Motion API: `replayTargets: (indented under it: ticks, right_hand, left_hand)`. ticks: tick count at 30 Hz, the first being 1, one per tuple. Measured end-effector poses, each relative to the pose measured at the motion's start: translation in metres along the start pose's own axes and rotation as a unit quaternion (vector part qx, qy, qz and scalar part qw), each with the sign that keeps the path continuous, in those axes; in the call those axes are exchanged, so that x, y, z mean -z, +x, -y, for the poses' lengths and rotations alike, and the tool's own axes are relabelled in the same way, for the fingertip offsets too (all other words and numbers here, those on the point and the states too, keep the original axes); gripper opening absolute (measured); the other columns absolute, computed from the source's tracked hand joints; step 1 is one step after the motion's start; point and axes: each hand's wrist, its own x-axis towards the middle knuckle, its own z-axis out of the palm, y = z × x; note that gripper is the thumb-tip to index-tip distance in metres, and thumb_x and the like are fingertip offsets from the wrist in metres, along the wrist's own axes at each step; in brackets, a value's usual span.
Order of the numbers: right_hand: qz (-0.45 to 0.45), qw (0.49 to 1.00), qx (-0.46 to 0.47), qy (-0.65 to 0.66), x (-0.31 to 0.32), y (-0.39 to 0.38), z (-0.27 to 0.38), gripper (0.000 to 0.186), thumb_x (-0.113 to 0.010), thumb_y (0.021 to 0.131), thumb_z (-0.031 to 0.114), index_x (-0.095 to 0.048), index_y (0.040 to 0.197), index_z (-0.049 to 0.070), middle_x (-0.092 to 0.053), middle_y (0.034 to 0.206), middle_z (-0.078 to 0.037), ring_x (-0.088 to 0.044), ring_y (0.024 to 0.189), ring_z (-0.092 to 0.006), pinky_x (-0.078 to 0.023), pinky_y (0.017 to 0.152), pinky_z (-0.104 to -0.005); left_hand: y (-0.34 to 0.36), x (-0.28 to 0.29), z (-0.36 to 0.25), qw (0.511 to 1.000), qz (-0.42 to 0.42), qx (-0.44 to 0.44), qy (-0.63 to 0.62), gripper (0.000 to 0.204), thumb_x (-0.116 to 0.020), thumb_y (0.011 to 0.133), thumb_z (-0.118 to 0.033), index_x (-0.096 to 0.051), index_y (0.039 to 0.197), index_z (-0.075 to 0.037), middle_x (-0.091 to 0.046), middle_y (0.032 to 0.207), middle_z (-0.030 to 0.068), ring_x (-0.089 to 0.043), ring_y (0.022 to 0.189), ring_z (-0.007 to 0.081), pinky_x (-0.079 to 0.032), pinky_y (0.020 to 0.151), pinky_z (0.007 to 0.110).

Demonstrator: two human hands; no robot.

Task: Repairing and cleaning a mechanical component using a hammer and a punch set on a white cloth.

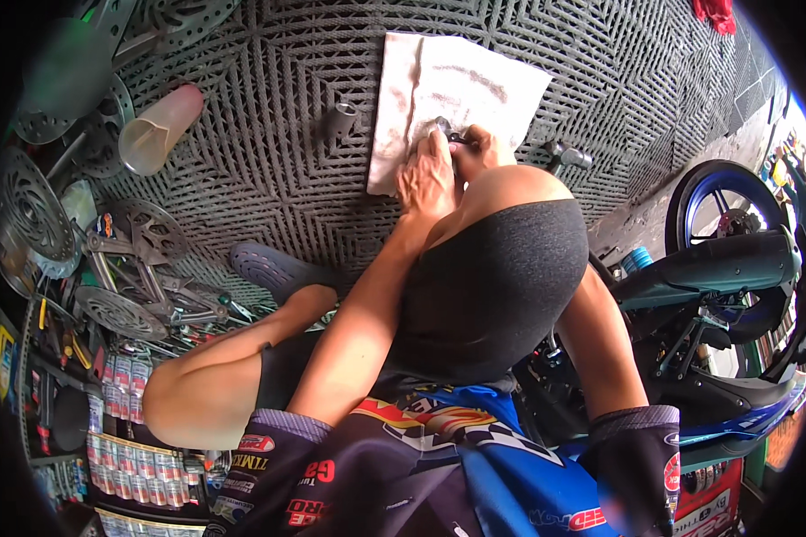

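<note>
A small dark metal part (pixel 444 128) sits between my hands, over a white, stained, creased sheet (pixel 475 85) on the mat. My left hand (pixel 426 176) has its fingers closed on the part from the near left. Close against it, my right hand (pixel 482 152) is closed around a small dark piece at the right; its kind is not clear, and my knee covers part of this hand. A dark metal cylinder (pixel 338 122) stands left of the sheet. To the right, a hammer-like metal tool (pixel 570 157) shows its head.
Black ribbed matting (pixel 287 54) covers the floor. A translucent plastic cup (pixel 157 130) lies at the left, beside brake discs (pixel 31 197) and metal parts. A motorcycle (pixel 716 277) is close at my right. Racks of small cans (pixel 134 470) stand at lower left.
</note>
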Motion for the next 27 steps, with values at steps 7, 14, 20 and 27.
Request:
replayTargets:
  ticks: [7,14,20,27]
  right_hand:
    - [-0.022,1.000,0.017,-0.014,-0.008,0.003,0.007,0.035,-0.077,0.091,0.029,-0.071,0.111,0.002,-0.074,0.089,-0.018,-0.070,0.077,-0.0244,-0.054,0.072,-0.0400]
    - [0.112,0.989,0.050,-0.083,0.042,0.008,-0.002,0.049,-0.069,0.099,0.043,-0.068,0.122,-0.001,-0.073,0.099,-0.012,-0.067,0.089,-0.0161,-0.055,0.078,-0.0327]
    - [0.119,0.961,0.216,0.127,0.025,-0.036,-0.042,0.046,-0.067,0.104,0.022,-0.053,0.140,-0.002,-0.067,0.124,-0.011,-0.064,0.112,-0.0168,-0.052,0.099,-0.0341]
    - [0.116,0.891,0.259,0.356,0.041,-0.076,-0.030,0.034,-0.066,0.102,0.009,-0.055,0.133,-0.001,-0.070,0.114,-0.007,-0.066,0.105,-0.0122,-0.054,0.094,-0.0291]
  left_hand:
    - [-0.002,0.016,0.001,1.000,-0.017,-0.006,-0.015,0.035,-0.064,0.094,-0.020,-0.047,0.120,-0.003,-0.066,0.110,0.0228,-0.069,0.099,0.0421,-0.052,0.081,0.055]
    - [-0.001,0.014,0.001,0.992,-0.029,-0.100,-0.071,0.089,-0.088,0.075,-0.026,-0.037,0.141,0.005,-0.067,0.116,0.0293,-0.069,0.109,0.0431,-0.056,0.088,0.052]
    - [-0.003,0.049,0.009,0.997,0.029,-0.070,-0.016,0.086,-0.088,0.073,-0.038,-0.044,0.133,0.004,-0.072,0.112,0.0274,-0.071,0.106,0.0420,-0.056,0.091,0.048]
    - [-0.036,0.089,0.005,0.915,0.075,-0.257,-0.302,0.066,-0.087,0.083,-0.022,-0.054,0.134,0.003,-0.070,0.113,0.0173,-0.070,0.102,0.0217,-0.056,0.090,0.035]
